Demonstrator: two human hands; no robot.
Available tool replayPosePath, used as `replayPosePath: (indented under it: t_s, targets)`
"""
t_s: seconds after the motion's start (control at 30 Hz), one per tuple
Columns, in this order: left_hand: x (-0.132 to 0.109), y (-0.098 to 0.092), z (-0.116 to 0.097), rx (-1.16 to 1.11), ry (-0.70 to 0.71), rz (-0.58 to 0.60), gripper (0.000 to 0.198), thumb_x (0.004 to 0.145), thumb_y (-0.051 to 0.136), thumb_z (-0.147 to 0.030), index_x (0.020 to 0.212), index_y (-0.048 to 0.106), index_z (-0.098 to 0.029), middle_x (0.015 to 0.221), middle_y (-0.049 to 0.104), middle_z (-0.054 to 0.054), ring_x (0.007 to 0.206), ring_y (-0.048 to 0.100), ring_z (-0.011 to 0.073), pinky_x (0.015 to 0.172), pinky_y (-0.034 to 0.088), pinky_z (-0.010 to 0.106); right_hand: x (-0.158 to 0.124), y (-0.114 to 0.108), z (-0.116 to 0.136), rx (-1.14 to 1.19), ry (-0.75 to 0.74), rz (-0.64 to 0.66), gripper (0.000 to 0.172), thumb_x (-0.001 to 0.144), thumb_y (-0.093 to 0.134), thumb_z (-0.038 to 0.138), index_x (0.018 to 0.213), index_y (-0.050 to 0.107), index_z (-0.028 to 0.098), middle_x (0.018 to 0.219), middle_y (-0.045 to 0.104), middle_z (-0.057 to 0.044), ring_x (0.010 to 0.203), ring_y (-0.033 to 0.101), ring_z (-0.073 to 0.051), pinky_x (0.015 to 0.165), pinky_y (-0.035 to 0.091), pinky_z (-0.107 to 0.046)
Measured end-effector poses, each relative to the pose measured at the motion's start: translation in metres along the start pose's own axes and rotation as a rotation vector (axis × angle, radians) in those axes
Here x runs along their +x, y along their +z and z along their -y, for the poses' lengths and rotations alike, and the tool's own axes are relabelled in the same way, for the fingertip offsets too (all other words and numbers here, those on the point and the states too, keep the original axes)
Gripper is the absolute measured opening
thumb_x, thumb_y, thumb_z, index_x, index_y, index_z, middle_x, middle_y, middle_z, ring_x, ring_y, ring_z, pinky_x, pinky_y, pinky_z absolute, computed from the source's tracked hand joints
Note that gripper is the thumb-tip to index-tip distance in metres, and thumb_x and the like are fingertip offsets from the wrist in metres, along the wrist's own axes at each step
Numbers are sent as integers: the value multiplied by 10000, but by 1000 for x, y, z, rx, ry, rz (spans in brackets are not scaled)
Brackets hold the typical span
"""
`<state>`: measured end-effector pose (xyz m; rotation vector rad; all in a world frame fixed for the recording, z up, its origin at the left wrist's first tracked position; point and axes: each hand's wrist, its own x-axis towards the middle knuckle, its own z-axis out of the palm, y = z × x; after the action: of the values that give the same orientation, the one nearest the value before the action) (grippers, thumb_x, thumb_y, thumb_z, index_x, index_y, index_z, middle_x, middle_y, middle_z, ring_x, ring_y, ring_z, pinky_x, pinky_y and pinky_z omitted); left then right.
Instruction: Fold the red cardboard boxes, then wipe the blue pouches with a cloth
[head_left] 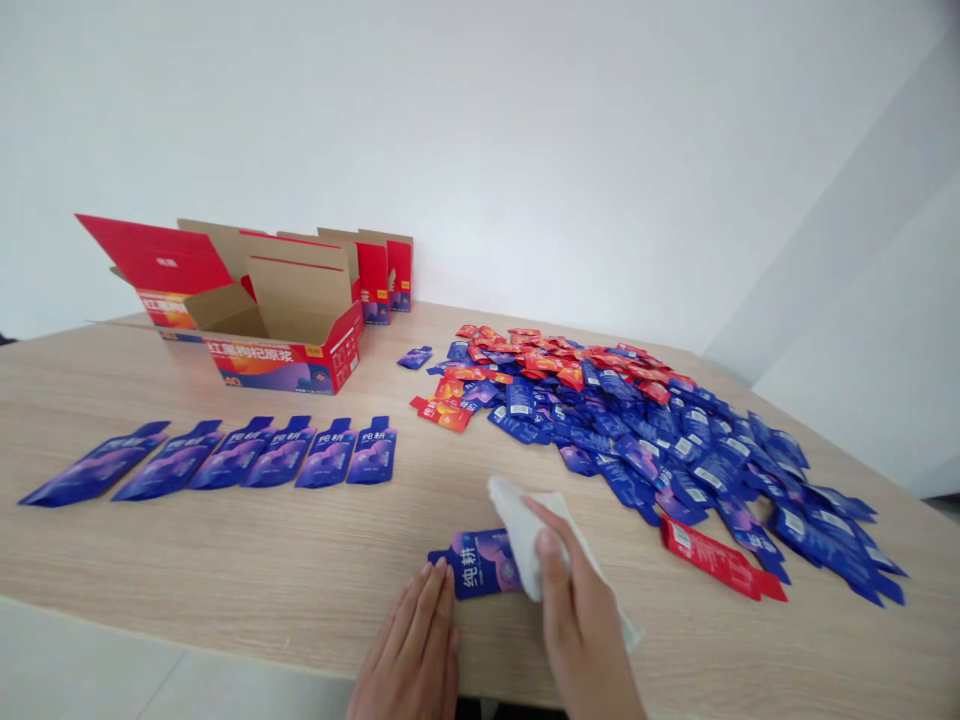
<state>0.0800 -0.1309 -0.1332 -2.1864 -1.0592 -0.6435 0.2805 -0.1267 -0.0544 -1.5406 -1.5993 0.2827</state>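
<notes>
Head view: a blue-purple spout pouch (476, 563) is lying flat on the wooden table (225, 570), close to the near edge, directly ahead of both hands. Its long axis runs roughly crosswise, tilted slightly, with the spout end pointing left. The left hand (411, 650) is nearer the spout half, its straight fingers (439, 600) pressed together, tips at the pouch's lower edge. The right hand (577, 600) is at the other end, with a crumpled white wipe (525, 535) held over the pouch's right end; the thumb is pressed on the wipe, the other fingers hidden, so a pinch is judged only. The foil is glossy, with white lettering. A row of six pouches (225, 455) lies further left; a blue-and-red pouch heap (645, 420) lies to the right.
</notes>
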Motion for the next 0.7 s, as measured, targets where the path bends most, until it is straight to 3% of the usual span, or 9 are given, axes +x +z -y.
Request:
replayPosePath:
  t_s: [0.1, 0.17, 0.27, 0.37, 0.47, 0.53, 0.6, 0.7]
  targets:
    - [-8, 4, 3, 54, 106, 22, 497, 904, 443, -130, 1369, 598, -46, 1297, 740, 133, 1213, 692, 250, 1028, 547, 366, -7, 30, 17, -42, -324, 193, 399, 1073, 505, 341, 1435, 635, 234, 1479, 651, -75, 1414, 573, -256, 1167, 503, -445]
    - [-10, 6, 4, 66, 149, 34, 498, 880, 440, -110, 1343, 618, -70, 1258, 756, 117, 1200, 697, 251, 1040, 543, 374, -8, 41, 12, -129, -400, 268, 398, 1060, 528, 316, 1425, 644, 207, 1470, 655, -78, 1410, 576, -277, 1182, 487, -493]
    - [-5, 5, 3, 39, 73, 17, 490, 892, 451, -124, 1348, 613, -51, 1328, 727, 126, 1247, 670, 233, 1034, 540, 344, -5, 32, -17, -258, -352, 287, 407, 1065, 510, 318, 1427, 647, 192, 1474, 646, -91, 1394, 589, -308, 1149, 512, -552]
    - [3, 2, -1, -3, -13, -15, 520, 899, 470, -129, 1402, 572, -40, 1374, 707, 111, 1277, 647, 213, 1041, 528, 326, 0, 1, -51, -343, -239, 254, 446, 1082, 447, 364, 1435, 645, 177, 1476, 635, -119, 1373, 604, -334, 1119, 525, -595]
    - [7, -1, -4, -13, -25, -21, 538, 885, 478, -117, 1408, 559, -22, 1357, 717, 108, 1259, 659, 222, 1029, 531, 334, 5, -27, -66, -360, -94, 191, 515, 1088, 385, 436, 1376, 686, 132, 1420, 674, -160, 1327, 642, -351, 1121, 515, -602]
    - [8, -3, -5, -3, -26, -25, 535, 867, 481, -98, 1388, 568, -10, 1345, 723, 116, 1245, 668, 231, 1022, 535, 341, 6, -32, -59, -309, 3, 137, 523, 1097, 352, 452, 1366, 689, 156, 1370, 714, -144, 1289, 675, -327, 1102, 544, -558]
    - [6, -2, -5, 7, -22, -23, 531, 856, 481, -87, 1372, 580, -11, 1348, 720, 120, 1250, 666, 234, 1030, 534, 345, 5, -23, -41, -234, 34, 64, 479, 1106, 358, 431, 1416, 647, 208, 1388, 712, -102, 1305, 667, -281, 1094, 563, -491]
    - [0, 1, -4, 24, 5, 14, 549, 849, 461, -94, 1379, 585, -25, 1392, 693, 130, 1293, 642, 239, 1055, 526, 348, 0, 10, -12, -146, -181, 55, 415, 1096, 413, 310, 1455, 609, 238, 1477, 653, -63, 1395, 591, -232, 1138, 532, -431]
